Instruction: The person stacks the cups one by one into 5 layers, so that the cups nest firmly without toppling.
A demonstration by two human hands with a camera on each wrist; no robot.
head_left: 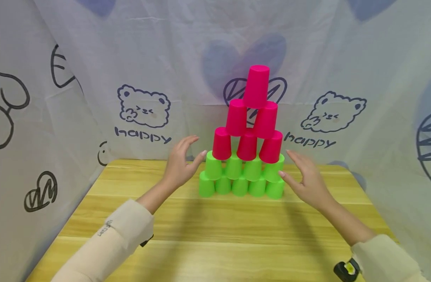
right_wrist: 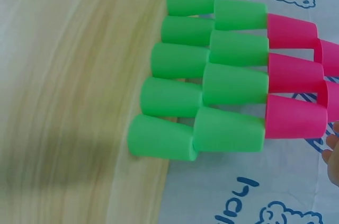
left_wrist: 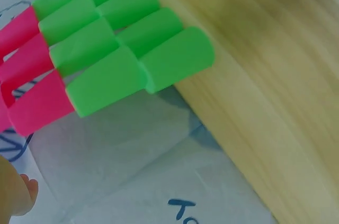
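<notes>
A pyramid of upside-down cups stands on the table, with two rows of several green cups (head_left: 239,186) at the bottom. Above them sit three pink cups (head_left: 247,145), then two more, and a single pink cup (head_left: 257,87) at the top. My left hand (head_left: 181,164) hovers left of the stack with fingers spread and nothing in it. On the other side my right hand (head_left: 308,182) is held with thumb and fingers apart, near the right end of the green rows. Whether its thumb touches a green cup (right_wrist: 229,130) I cannot tell.
The wooden table (head_left: 215,250) extends toward me. Close behind the stack hangs a pale cloth (head_left: 198,58) with bear drawings, hearts and lettering; it continues along both sides. A dark band with a yellow patch (head_left: 347,269) shows by the right sleeve.
</notes>
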